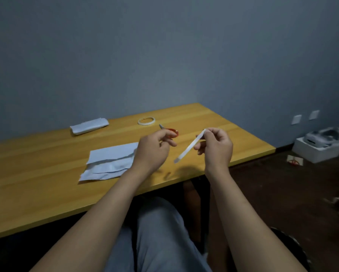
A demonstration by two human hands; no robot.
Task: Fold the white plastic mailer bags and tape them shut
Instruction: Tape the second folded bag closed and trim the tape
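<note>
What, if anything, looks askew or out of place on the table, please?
The white mailer bag beside the left hand looks untidy, its layers creased and fanned with edges misaligned, unlike the tidy folded bag farther back on the table. Nothing else stands out.

Creased mailer bag lies flat, folded bag behind, tape strip dangling.
</note>
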